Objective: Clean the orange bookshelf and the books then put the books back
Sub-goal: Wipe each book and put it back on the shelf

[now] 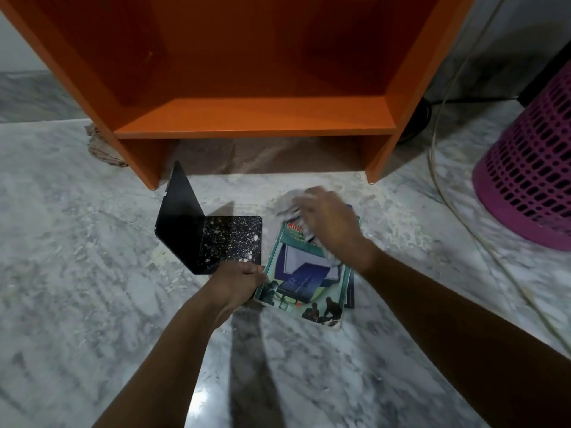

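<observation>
Right hand (327,225) clutches crumpled grey cloth (289,202) at far end of green paperback book (304,282); long axis runs near-far. Left hand (238,281) grips its near-left edge.

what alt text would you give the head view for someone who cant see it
A person's right hand holds a grey cloth on a green book lying on the marble floor, while the left hand grips the book's left edge. A dust-speckled black bookend stands beside it, before the empty orange bookshelf; a pink basket stands at right.
</observation>
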`<state>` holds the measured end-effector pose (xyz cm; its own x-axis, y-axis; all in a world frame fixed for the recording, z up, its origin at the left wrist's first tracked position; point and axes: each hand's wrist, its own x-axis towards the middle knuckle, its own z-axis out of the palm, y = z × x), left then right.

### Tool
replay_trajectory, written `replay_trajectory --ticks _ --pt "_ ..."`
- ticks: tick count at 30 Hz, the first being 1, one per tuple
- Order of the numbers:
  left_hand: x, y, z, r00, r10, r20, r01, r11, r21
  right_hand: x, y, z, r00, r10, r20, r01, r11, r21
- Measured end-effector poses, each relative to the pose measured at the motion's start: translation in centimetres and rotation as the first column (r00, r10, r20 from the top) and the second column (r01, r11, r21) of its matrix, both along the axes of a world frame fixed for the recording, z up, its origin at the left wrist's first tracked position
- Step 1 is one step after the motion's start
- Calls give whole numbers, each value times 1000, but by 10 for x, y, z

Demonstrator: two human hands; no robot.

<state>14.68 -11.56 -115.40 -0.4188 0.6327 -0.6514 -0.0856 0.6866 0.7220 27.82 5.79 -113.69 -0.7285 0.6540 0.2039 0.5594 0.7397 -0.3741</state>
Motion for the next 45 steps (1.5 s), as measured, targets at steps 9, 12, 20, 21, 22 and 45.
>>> replay_trajectory --ticks 9,12,20,21,22,45 --pt "13 13 16 959 112 260 -107 994 -32 57 -33 4 861 -435 -262 381 894 -234" --pt "18 25 22 967 76 241 -68 997 -40 68 -48 -6 876 -360 -321 287 924 -253" --pt "43 43 50 995 -92 -42 97 986 135 86 -49 13 906 -269 -328 208 955 -209" --pt "45 43 55 990 -103 -93 118 977 175 88 -47 21 906 -273 -323 217 955 -200" --pt "46 43 64 982 -115 -149 144 967 209 90 -46 31 903 -288 -318 232 951 -204" --pt "-30 25 435 749 518 -414 229 384 895 -26 -19 416 702 -7 -712 -44 998 -53"
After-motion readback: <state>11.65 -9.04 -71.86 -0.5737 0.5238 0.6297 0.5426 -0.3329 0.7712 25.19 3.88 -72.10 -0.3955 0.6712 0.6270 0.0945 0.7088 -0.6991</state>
